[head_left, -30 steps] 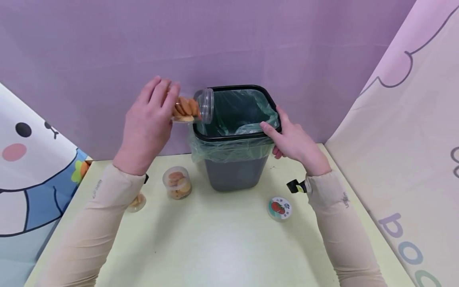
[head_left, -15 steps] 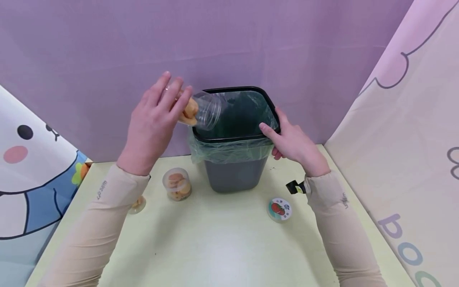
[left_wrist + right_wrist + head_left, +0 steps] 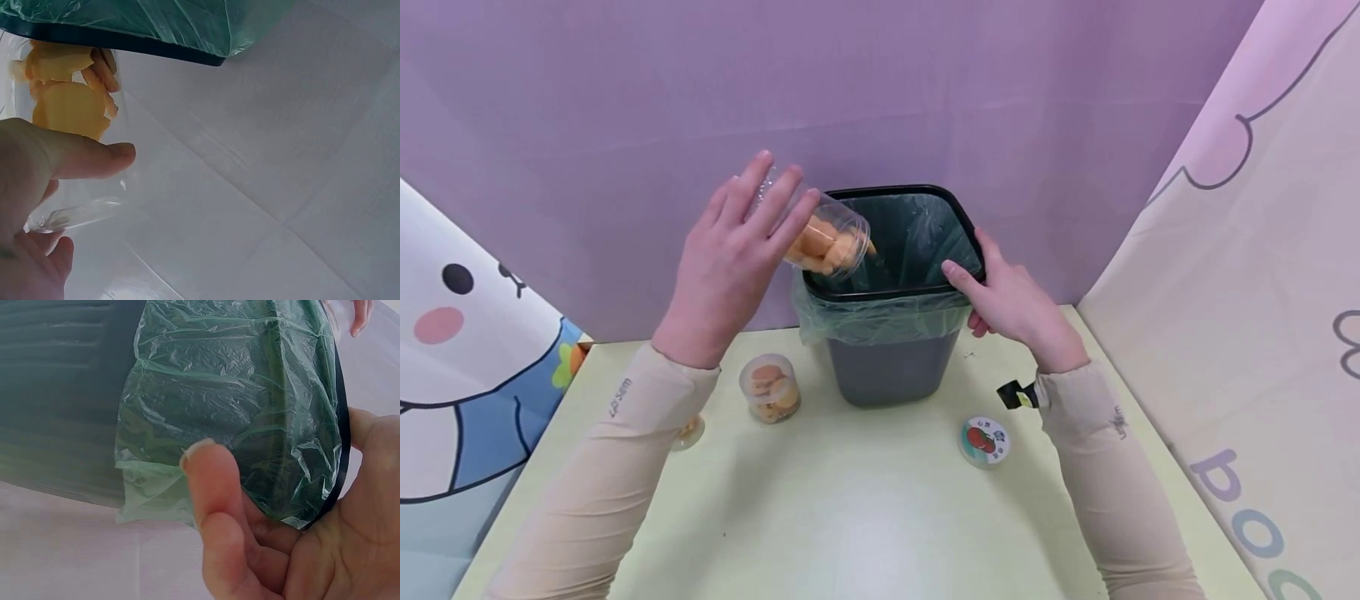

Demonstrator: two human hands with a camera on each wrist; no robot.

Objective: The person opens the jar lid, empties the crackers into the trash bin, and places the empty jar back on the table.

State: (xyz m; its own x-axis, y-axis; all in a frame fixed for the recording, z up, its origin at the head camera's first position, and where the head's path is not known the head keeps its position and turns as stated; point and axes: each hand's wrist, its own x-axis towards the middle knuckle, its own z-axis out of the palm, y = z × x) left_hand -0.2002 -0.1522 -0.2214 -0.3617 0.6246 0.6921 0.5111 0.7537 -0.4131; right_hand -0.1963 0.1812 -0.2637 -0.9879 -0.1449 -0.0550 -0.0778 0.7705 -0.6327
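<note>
In the head view my left hand (image 3: 730, 250) grips a clear plastic jar (image 3: 847, 218) that tilts mouth-down over the bin's left rim. Orange-tan chip-like pieces (image 3: 827, 247) sit near its mouth. The left wrist view shows my thumb (image 3: 94, 157) along the jar's side and thin yellow-orange pieces (image 3: 69, 109) bunched toward the opening. A grey trash can (image 3: 887, 371) with a black rim and a green liner bag (image 3: 887, 323) stands upright. My right hand (image 3: 1018, 300) holds its right rim, thumb on top and fingers outside over the liner; the right wrist view shows these fingers (image 3: 215, 494) too.
A small clear tub of round biscuits (image 3: 771, 390) stands left of the trash can. Part of another small container (image 3: 688, 433) shows beside the left sleeve. A round lid with a red picture (image 3: 984, 442) lies on the pale table (image 3: 850, 517) at right. Purple cloth (image 3: 880, 92) hangs behind.
My left hand has moved right and tipped the jar further downward. The pieces inside have slid toward its mouth. My right hand stays on the rim.
</note>
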